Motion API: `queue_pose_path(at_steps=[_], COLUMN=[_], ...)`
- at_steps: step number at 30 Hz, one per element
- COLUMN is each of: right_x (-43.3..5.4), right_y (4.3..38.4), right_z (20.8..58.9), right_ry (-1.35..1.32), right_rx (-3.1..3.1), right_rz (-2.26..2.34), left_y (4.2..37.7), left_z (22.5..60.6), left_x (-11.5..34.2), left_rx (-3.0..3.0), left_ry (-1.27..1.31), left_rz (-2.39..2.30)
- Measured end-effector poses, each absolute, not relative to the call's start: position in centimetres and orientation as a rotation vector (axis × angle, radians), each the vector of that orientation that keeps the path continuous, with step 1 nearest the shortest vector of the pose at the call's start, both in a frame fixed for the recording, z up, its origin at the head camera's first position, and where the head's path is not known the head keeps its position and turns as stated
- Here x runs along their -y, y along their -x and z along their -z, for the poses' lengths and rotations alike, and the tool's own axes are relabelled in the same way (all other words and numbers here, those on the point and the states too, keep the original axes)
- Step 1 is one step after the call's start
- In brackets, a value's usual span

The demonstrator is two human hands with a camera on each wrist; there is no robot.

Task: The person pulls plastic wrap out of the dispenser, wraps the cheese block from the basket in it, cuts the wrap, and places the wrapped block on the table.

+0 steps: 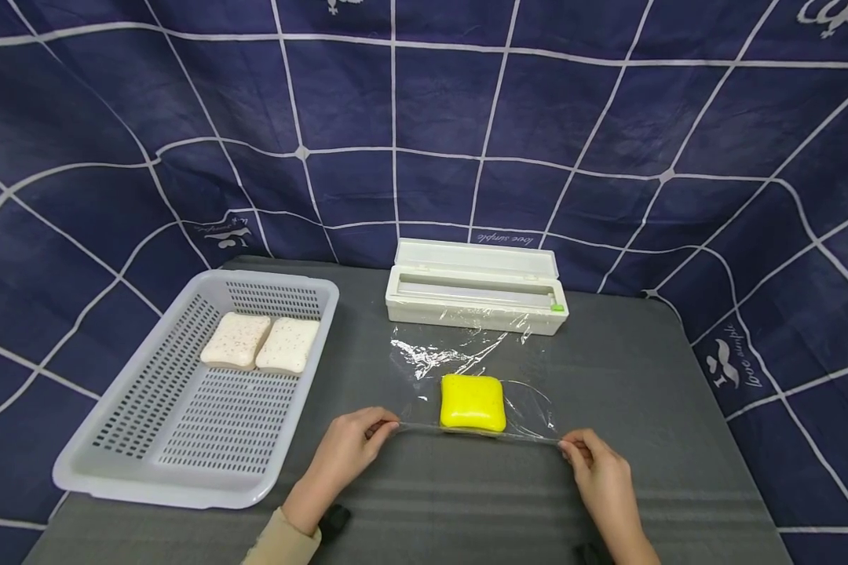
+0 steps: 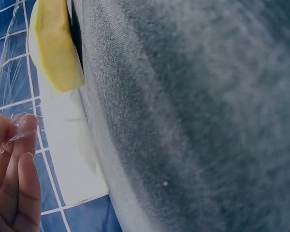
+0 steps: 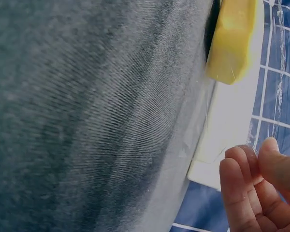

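One counter point(image 1: 410, 502): grey, cloth-like top, faint folds across the near part.
Curtain point(image 1: 438, 102): dark blue with white grid lines, behind and along both sides; small moustache and "love simple" prints.
Basket point(image 1: 162, 493): pale grey, slotted, at left; two white blocks point(image 1: 235, 340), speckled, side by side inside.
Box point(image 1: 459, 312): long, white, at the counter's far edge; lid raised at back.
Film point(image 1: 427, 357): clear, shiny, reaching from the box toward the person.
Yellow block point(image 1: 473, 402): on the counter side of the film's near edge, between the hands; over or under the sheet, cannot tell.
Left hand point(image 1: 353, 443): raised, fingers bent, pinching the film's near left corner; beige sleeve point(image 1: 283, 541).
Right hand point(image 1: 599, 469): raised likewise, thumb and fingers pinching the near right corner; edge stretched between both.
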State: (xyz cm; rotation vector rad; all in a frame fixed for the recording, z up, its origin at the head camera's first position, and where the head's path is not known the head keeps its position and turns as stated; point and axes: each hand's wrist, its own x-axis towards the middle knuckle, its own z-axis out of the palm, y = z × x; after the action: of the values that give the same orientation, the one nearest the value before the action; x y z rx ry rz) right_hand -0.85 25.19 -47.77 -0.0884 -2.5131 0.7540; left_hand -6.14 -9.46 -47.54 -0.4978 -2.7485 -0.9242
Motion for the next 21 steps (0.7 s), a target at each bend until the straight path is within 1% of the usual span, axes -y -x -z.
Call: queue_pose_path(at_steps=[12, 21], right_x=[-25.1, -25.1], right_y=[1.8, 3.0], right_z=[47.6, 47.4], right_ry=[0.112, 0.059], right_rx=[2.564, 2.587], right_rz=[-0.766, -0.769], left_y=[7.0, 8.1], left_z=[47.2, 47.4], left_x=[8.9, 8.4], left_rx=[2.708, 2.743], left_ry=[0.432, 0.353], left_rz=[0.992, 0.994])
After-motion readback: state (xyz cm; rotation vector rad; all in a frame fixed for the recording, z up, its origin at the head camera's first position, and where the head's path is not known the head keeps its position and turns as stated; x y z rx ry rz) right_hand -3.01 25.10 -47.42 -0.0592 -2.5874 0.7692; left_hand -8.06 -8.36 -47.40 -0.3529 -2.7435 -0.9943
